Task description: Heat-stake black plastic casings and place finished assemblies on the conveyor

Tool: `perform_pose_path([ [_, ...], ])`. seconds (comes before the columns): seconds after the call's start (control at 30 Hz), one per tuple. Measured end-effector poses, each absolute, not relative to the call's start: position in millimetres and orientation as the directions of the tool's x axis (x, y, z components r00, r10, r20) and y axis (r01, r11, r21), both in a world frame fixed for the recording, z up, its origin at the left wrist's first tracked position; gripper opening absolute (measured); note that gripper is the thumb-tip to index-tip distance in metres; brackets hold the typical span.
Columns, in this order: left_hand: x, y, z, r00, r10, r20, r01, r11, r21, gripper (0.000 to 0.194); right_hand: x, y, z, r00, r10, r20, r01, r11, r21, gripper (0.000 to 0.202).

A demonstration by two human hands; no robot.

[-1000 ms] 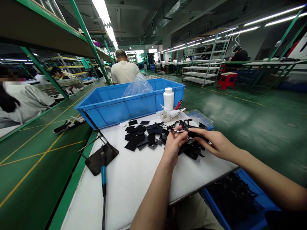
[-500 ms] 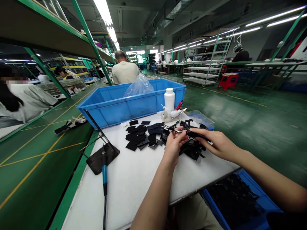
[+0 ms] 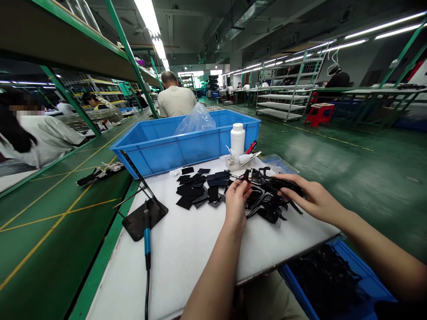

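My left hand (image 3: 236,198) is closed in a pinch on a small black part (image 3: 246,175) over the white tabletop (image 3: 187,253). A thin tool-like rod points left from beside those fingers; which hand holds it I cannot tell. To the right, my right hand (image 3: 312,198) is closed around a dark, elongated black piece (image 3: 291,186), partly covered by its fingers. Beneath and between both hands lies a heap of black plastic-looking parts (image 3: 268,211). Several flat black squares (image 3: 190,191) are scattered left of my left hand.
A blue bin (image 3: 180,149) with a clear bag stands behind. Near it are a white bottle (image 3: 237,138) and a small tool tray (image 3: 235,163). A soldering iron (image 3: 147,242) rests in its stand (image 3: 143,220) at left. Another blue bin (image 3: 300,293) sits below, lower right.
My hands have moved apart: the right shifted right with the dark piece, the left slightly left. The small black part now shows upright above my left fingers. The view shifted slightly.
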State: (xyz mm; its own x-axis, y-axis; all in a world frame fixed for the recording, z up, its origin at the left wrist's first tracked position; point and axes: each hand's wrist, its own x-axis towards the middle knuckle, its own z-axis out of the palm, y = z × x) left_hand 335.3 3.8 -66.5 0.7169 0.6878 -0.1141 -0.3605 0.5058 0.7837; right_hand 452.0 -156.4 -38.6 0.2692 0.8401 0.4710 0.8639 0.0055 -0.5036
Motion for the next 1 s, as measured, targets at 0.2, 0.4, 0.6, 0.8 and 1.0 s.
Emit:
perform_pose_path([
  [0.2,335.0,3.4,-67.7,0.703,0.703,-0.108,-0.362,0.484,0.797,0.015,461.5,-158.3,-46.2,0.42,0.81,0.41,0.677,0.022,-0.736,0.036],
  [0.4,333.3,0.8,-65.3,0.696,0.712,-0.091,-0.362,0.458,0.812,0.019,461.5,-158.1,-46.1,0.475,0.796,0.375,0.569,0.047,-0.821,0.034],
  [0.6,334.5,0.2,-65.6,0.684,0.728,-0.051,-0.369,0.406,0.836,0.025,463.4,-157.8,-44.5,0.503,0.786,0.36,0.479,0.093,-0.873,0.037],
  [0.8,335.8,0.3,-66.6,0.674,0.738,-0.033,-0.362,0.369,0.856,0.026,463.7,-158.1,-45.2,0.505,0.788,0.352,0.457,0.102,-0.883,0.037],
  [1.0,335.5,0.5,-66.3,0.667,0.745,-0.028,-0.348,0.345,0.872,0.027,462.5,-156.8,-44.7,0.51,0.789,0.342,0.46,0.086,-0.884,0.038],
])
